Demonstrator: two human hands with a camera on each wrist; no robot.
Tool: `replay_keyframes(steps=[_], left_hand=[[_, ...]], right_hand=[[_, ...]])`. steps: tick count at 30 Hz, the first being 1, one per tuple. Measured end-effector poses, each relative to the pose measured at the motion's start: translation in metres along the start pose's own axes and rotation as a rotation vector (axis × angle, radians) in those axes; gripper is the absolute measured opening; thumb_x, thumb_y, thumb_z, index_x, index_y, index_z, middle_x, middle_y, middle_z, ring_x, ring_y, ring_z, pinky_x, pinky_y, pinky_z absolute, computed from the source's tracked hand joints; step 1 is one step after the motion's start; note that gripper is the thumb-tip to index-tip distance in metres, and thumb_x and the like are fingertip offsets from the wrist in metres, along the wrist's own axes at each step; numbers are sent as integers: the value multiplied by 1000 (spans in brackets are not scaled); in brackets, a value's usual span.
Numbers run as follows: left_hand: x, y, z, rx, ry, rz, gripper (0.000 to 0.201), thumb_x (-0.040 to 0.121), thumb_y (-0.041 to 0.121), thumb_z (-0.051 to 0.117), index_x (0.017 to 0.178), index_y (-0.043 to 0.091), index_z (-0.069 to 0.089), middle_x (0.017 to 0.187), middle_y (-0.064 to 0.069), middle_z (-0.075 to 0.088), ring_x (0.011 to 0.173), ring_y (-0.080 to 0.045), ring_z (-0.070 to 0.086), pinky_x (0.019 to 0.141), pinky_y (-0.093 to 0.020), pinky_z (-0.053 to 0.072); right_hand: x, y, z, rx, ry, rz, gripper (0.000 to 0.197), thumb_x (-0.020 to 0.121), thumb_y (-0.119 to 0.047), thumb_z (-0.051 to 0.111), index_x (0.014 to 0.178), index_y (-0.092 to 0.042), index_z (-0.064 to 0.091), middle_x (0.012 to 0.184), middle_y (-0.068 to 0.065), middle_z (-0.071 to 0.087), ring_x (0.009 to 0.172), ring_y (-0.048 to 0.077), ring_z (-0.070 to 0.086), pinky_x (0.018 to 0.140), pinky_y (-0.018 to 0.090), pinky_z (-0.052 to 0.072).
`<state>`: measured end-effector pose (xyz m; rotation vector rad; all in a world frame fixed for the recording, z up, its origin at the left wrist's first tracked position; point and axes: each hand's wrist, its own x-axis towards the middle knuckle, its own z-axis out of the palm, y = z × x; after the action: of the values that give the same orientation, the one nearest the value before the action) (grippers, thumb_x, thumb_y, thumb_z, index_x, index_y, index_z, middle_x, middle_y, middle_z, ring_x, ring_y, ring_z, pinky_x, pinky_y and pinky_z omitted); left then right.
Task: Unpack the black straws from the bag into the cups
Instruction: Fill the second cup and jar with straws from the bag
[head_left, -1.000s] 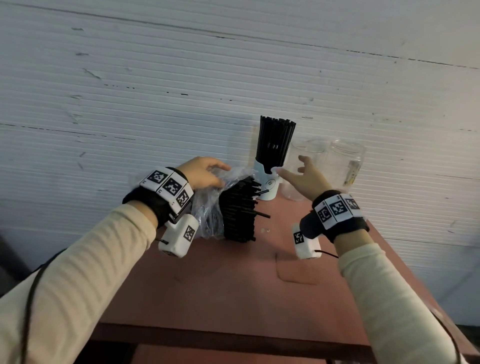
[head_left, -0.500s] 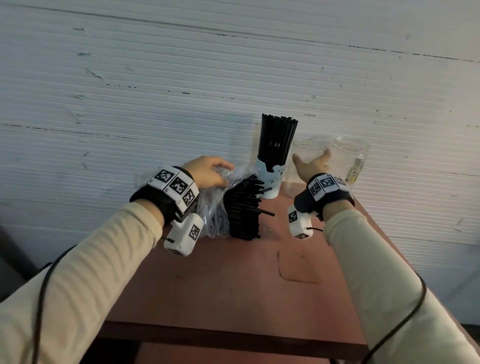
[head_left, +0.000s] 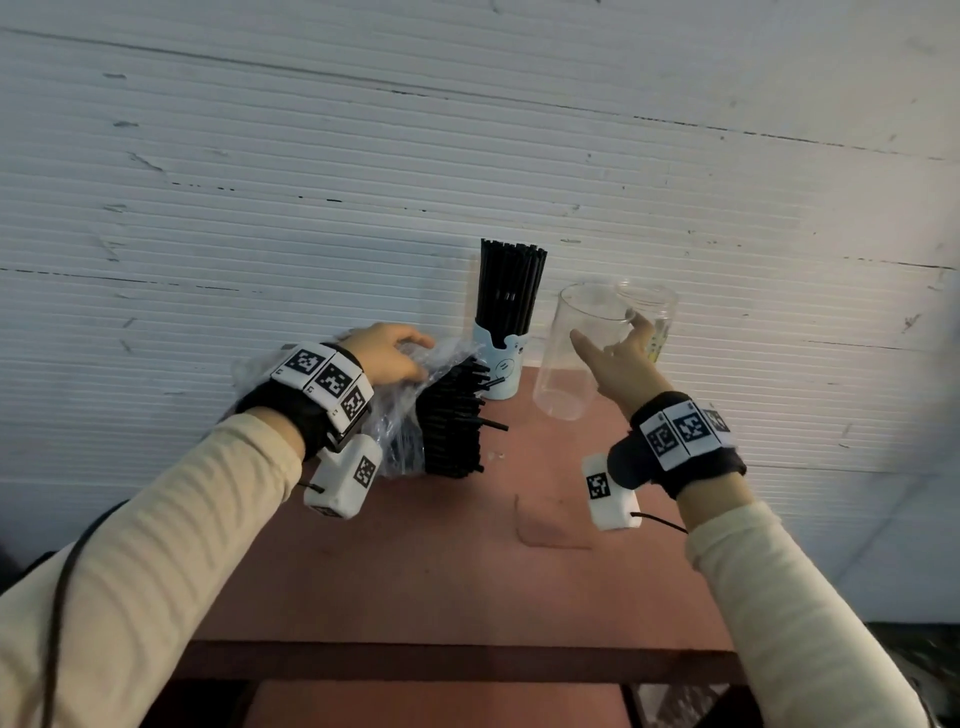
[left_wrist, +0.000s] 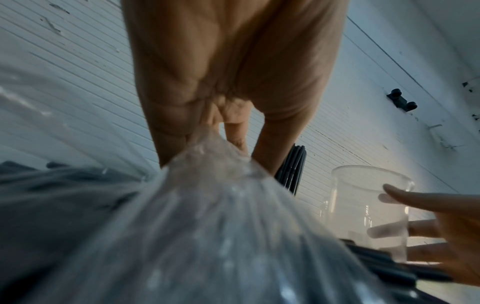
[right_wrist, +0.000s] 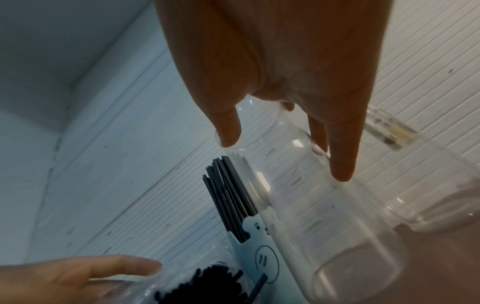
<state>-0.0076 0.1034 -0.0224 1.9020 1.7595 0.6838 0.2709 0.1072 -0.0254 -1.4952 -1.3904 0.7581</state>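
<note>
My left hand (head_left: 387, 353) grips the gathered top of the clear plastic bag (head_left: 400, 421), which lies on the table with a thick bundle of black straws (head_left: 452, 421) sticking out towards the right. In the left wrist view its fingers (left_wrist: 233, 131) pinch the bag (left_wrist: 207, 205). A pale blue cup (head_left: 501, 369) behind it stands full of upright black straws (head_left: 511, 291). My right hand (head_left: 613, 343) holds an empty clear cup (head_left: 571, 358), thumb in front and fingers behind, and the cup leans. The right wrist view shows that cup (right_wrist: 324, 226) between thumb and fingers.
A second clear jar (head_left: 652, 312) stands behind the held cup, against the white ribbed wall. The reddish table (head_left: 441, 571) has bare surface in front of the bag and cups. Its front edge runs below my forearms.
My right hand has reached the clear cup, taken hold of it and drawn it left and nearer, tilting it. My left hand has stayed on the bag.
</note>
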Motion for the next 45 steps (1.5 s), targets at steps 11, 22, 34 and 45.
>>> replay_keyframes(steps=[11, 22, 34, 45], left_hand=[[-30, 13, 2, 95, 54, -46, 75, 72, 35, 82, 138, 33, 45, 147, -10, 40, 131, -28, 44, 104, -34, 38], [-56, 4, -3, 237, 26, -13, 74, 77, 3, 73, 139, 32, 45, 150, 2, 40, 124, -21, 50, 86, -23, 42], [-64, -19, -19, 44, 224, 19, 29, 83, 0, 59, 79, 29, 53, 98, -1, 65, 67, -21, 58, 58, -26, 41], [-63, -25, -30, -15, 299, 29, 44, 82, -10, 54, 109, 21, 72, 130, 0, 62, 116, -25, 59, 87, -27, 46]], right_hand=[[-46, 6, -24, -13, -123, 27, 73, 90, -36, 65, 139, -19, 13, 108, 5, 55, 107, 23, 57, 92, 38, 50], [-66, -12, -19, -234, 288, -422, 74, 81, -34, 73, 139, -15, 31, 139, 13, 27, 130, 29, 28, 107, 35, 27], [-71, -40, 49, -558, -624, -342, 19, 88, -16, 63, 98, -15, 48, 83, 10, 69, 65, 22, 66, 65, 38, 58], [-60, -50, 112, -514, -565, -481, 26, 88, -6, 53, 110, -12, 66, 100, -3, 63, 89, 11, 57, 75, 16, 42]])
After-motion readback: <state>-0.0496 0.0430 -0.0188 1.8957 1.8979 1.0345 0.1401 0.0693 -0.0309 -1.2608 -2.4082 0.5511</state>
